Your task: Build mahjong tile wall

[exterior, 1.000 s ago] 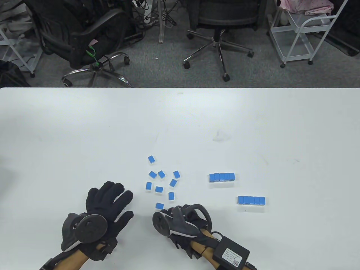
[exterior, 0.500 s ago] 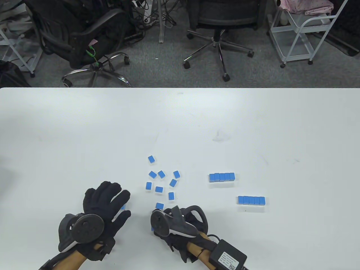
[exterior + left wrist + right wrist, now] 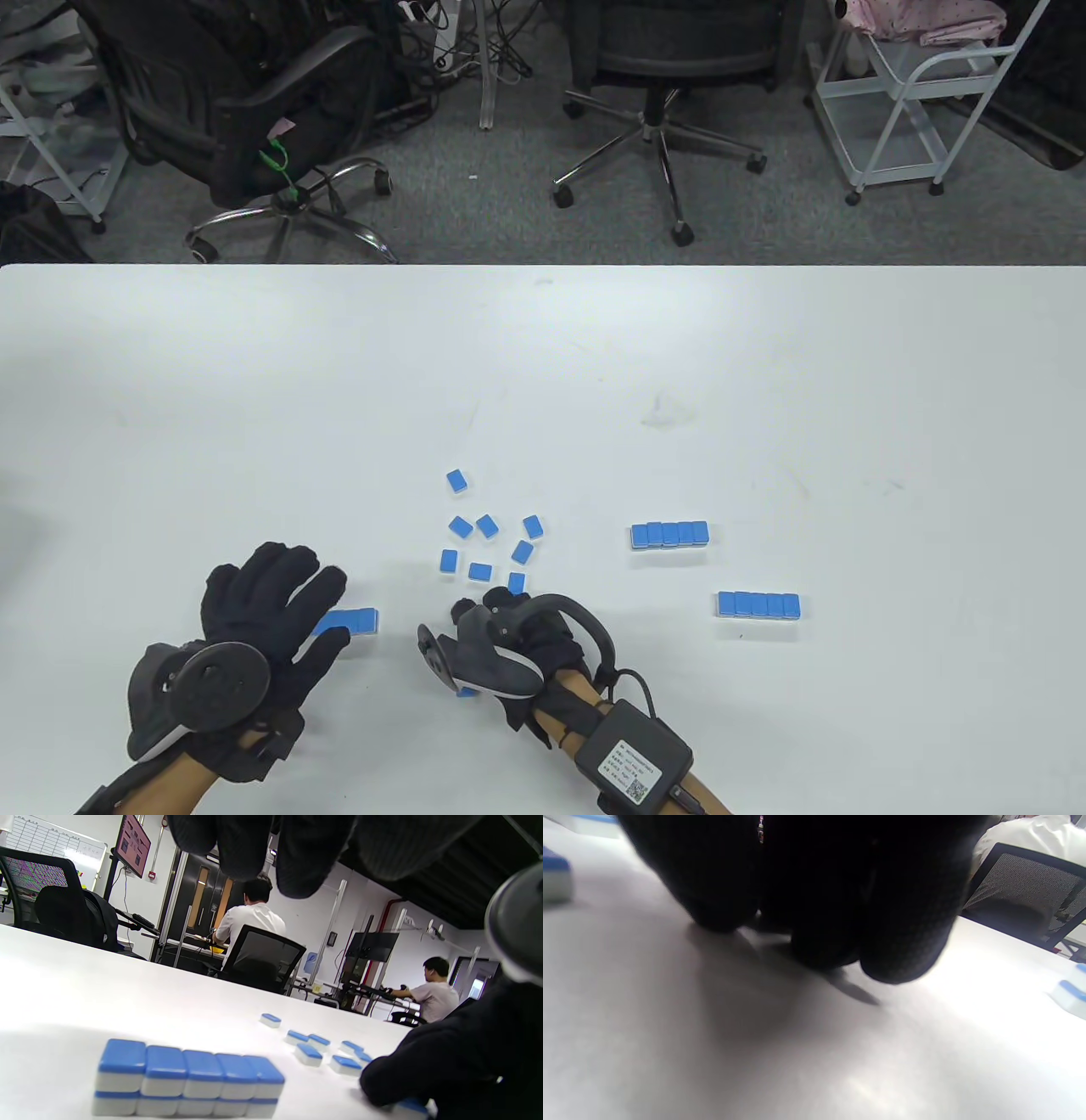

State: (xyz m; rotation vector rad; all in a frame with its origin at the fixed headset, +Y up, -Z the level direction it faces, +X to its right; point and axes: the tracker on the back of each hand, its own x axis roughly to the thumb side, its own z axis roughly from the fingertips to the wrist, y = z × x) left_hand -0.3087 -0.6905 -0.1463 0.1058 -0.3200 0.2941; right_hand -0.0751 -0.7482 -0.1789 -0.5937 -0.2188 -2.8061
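Several loose blue-backed mahjong tiles lie scattered at mid-table. A two-layer stack of tiles stands just right of my left hand, whose fingers are spread and hold nothing. My right hand is curled with its fingertips down on the table, at the near edge of the scatter. One blue tile peeks out from under that hand. Two finished single rows, the farther row and the nearer row, lie to the right.
The white table runs to its far edge at the top of the table view. Beyond it stand office chairs and a white cart. In the left wrist view, people sit at desks behind.
My left hand slid left and uncovered the stacked tiles. My right hand moved left and forward, covering the nearest loose tile, with a blue tile now showing under it.
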